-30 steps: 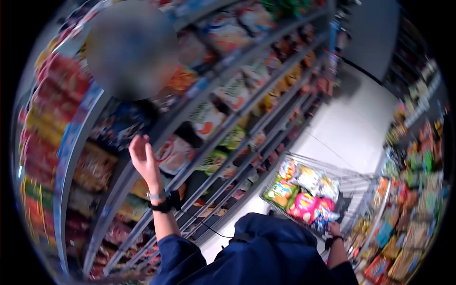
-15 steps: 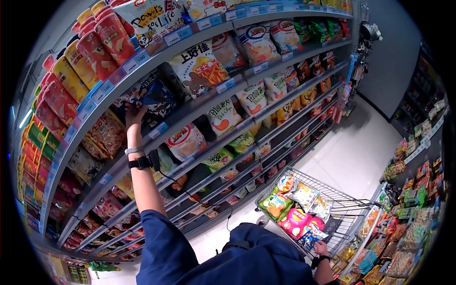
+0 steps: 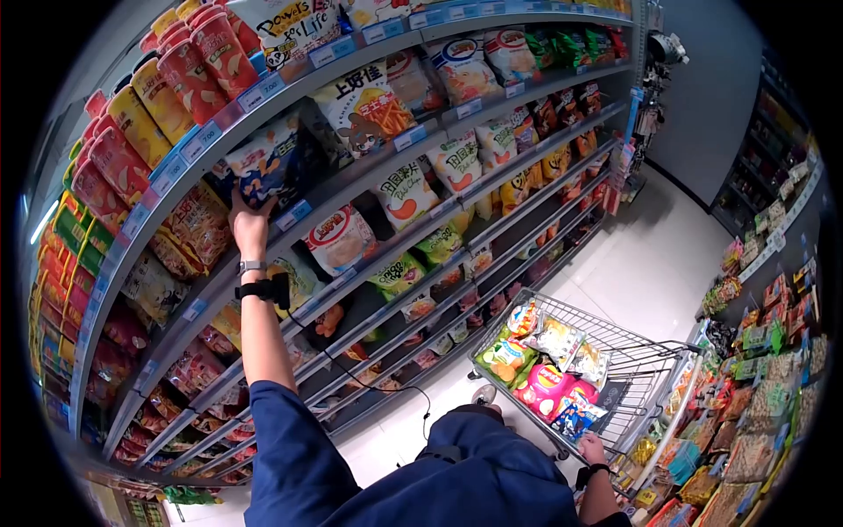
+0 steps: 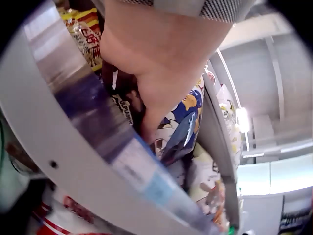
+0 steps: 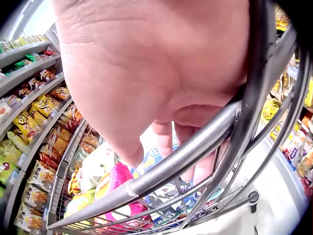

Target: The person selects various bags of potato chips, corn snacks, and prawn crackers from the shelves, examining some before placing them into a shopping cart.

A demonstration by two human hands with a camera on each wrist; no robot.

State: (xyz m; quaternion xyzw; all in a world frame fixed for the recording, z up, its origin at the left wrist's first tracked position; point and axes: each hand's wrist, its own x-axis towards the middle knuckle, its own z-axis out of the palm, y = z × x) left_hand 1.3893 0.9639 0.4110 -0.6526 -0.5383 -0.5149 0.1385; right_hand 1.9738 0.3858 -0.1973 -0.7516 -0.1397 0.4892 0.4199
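Navy-blue snack bag with white and orange print (image 3: pixel 270 162) lies tilted on a curved grey metal shelf (image 3: pixel 349 178), near its front edge. The left hand (image 3: pixel 249 227) reaches up to the bag's lower edge, its grip clamped there, with the thumb against the printed front. A silver-grey band (image 3: pixel 253 266) and a black strap (image 3: pixel 262 289) circle that wrist. To the right of the bag stands a pale yellow bag with a cartoon bear (image 3: pixel 362 110); to the left are orange-brown snack bags (image 3: pixel 198 230). Red canisters (image 3: pixel 190 81) stand on the level above.

The right hand (image 3: pixel 593 449) is at the near rim of a grey wire shopping cart (image 3: pixel 606 328). Its grip is apart, the fingers loosely straight and pointing down past the metal rim, just beside a small blue-and-white bag (image 3: pixel 577 415); the wires partly hide the fingertips. A bright pink bag (image 3: pixel 542 392), a green bag with a yellow picture (image 3: pixel 506 359) and a white bag (image 3: pixel 558 338) lie together in the cart.
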